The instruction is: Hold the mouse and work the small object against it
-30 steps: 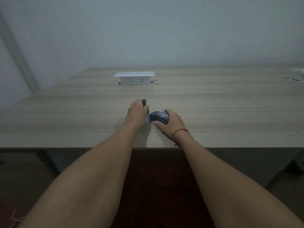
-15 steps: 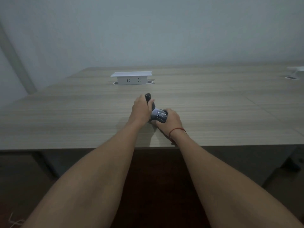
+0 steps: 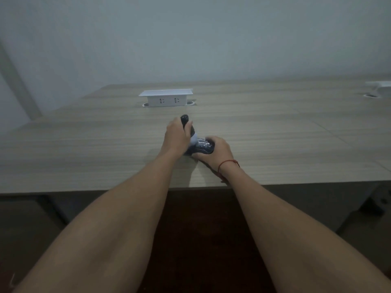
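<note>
My left hand grips a slim dark object whose rounded end sticks up past the fingers. My right hand holds a dark computer mouse tilted up off the wooden table. A pale grey part shows between the two dark pieces, where they meet. A red string circles my right wrist. Both hands are close together near the table's front edge.
A white pop-up socket box stands raised from the table behind my hands. Another white socket box sits at the far right. A pale wall runs behind the table. Dark floor lies below the front edge.
The mouse lay flat under my right hand a second ago; it is now tipped up. My left hand has brought the slim dark object against it.
</note>
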The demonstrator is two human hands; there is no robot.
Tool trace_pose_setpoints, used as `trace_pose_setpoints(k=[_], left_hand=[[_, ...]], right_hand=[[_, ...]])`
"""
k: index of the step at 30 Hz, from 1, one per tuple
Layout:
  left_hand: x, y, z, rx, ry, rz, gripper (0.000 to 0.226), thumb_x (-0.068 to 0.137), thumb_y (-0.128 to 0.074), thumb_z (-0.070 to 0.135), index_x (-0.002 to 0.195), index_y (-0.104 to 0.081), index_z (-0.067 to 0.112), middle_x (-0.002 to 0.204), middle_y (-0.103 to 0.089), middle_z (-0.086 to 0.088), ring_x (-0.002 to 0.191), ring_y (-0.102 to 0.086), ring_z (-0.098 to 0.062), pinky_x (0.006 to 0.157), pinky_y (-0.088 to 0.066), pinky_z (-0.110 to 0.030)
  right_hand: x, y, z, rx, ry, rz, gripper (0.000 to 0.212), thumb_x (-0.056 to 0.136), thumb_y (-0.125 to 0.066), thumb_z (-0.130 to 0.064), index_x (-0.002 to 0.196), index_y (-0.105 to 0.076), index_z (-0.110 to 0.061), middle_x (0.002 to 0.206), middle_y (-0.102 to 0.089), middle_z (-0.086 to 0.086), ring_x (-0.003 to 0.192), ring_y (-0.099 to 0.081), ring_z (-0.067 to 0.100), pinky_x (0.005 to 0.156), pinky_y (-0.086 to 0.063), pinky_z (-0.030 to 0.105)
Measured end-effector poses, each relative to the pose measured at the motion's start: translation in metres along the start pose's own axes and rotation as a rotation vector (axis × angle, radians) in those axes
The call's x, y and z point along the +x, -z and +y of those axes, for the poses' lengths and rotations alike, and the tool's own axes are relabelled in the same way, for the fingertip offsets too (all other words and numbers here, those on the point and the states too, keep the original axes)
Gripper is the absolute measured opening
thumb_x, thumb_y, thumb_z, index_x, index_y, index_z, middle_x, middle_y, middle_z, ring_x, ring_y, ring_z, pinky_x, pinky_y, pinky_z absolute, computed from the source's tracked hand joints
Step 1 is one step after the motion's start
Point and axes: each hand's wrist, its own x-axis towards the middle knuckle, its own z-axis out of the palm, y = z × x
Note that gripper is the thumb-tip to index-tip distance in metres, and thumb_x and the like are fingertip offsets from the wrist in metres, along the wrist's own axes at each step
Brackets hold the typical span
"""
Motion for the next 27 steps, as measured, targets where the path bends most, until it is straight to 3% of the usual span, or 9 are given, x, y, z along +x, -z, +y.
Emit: trace_pose_setpoints(k=[3,6,10,12,16,23,27], left_hand=[[-0.005,-0.001,-0.002,0.085,0.075,-0.029,0.035,0.097,-0.052,0.027,0.114,-0.051,-0.003,0.118,-0.056,-0.022,0.107,-0.056,-0.036,0.087,-0.046,-0.04],[-0.002,0.004,-0.01,0.183,0.088,-0.068,0.036,0.097,-0.053,0.026,0.115,-0.052,-0.005,0.12,-0.055,-0.025,0.108,-0.055,-0.038,0.084,-0.043,-0.038],[0.007,0.015,-0.008,0.142,0.039,-0.034,0.036,0.099,-0.049,0.026,0.106,-0.058,-0.008,0.108,-0.061,-0.024,0.094,-0.056,-0.034,0.073,-0.033,-0.029],[0.012,0.018,0.005,0.052,0.006,0.009,0.033,0.099,-0.048,0.025,0.103,-0.06,-0.005,0.098,-0.06,-0.017,0.084,-0.051,-0.024,0.071,-0.033,-0.029],[0.011,0.003,0.009,0.045,-0.067,-0.065,0.029,0.098,-0.05,0.026,0.1,-0.06,-0.001,0.099,-0.063,-0.017,0.087,-0.057,-0.026,0.072,-0.04,-0.03],[-0.005,0.001,-0.008,0.142,0.092,-0.003,0.031,0.098,-0.049,0.024,0.111,-0.057,-0.004,0.113,-0.06,-0.021,0.104,-0.058,-0.035,0.085,-0.046,-0.039],[0.003,0.011,-0.013,0.128,0.072,-0.013,0.035,0.096,-0.054,0.028,0.102,-0.062,-0.005,0.105,-0.064,-0.025,0.096,-0.061,-0.037,0.073,-0.042,-0.033]], right_hand=[[-0.002,0.002,-0.001,0.04,-0.004,0.003,0.07,0.066,-0.085,-0.031,0.126,-0.055,-0.014,0.123,-0.058,0.004,0.11,-0.057,0.021,0.097,-0.049,0.039],[-0.003,0.002,-0.001,0.063,-0.006,0.006,0.068,0.065,-0.086,-0.032,0.124,-0.056,-0.016,0.121,-0.058,0.002,0.107,-0.057,0.019,0.095,-0.051,0.039],[-0.003,0.002,-0.001,0.093,-0.012,-0.002,0.068,0.065,-0.086,-0.03,0.125,-0.056,-0.017,0.121,-0.06,0.002,0.107,-0.058,0.019,0.094,-0.052,0.041],[-0.002,0.003,-0.001,0.108,-0.025,-0.005,0.074,0.065,-0.087,-0.029,0.13,-0.053,-0.017,0.126,-0.059,0.002,0.112,-0.057,0.02,0.098,-0.049,0.041],[-0.002,0.003,-0.001,0.176,-0.047,-0.026,0.09,0.063,-0.088,-0.024,0.139,-0.042,-0.019,0.13,-0.058,0.003,0.115,-0.056,0.021,0.1,-0.049,0.042],[-0.003,0.003,-0.001,0.165,-0.05,-0.023,0.089,0.062,-0.088,-0.029,0.138,-0.043,-0.021,0.135,-0.056,0.001,0.118,-0.055,0.019,0.1,-0.049,0.043],[-0.003,0.003,-0.002,0.166,-0.055,-0.018,0.087,0.062,-0.088,-0.03,0.137,-0.044,-0.022,0.133,-0.057,0.001,0.117,-0.055,0.02,0.099,-0.05,0.044]])
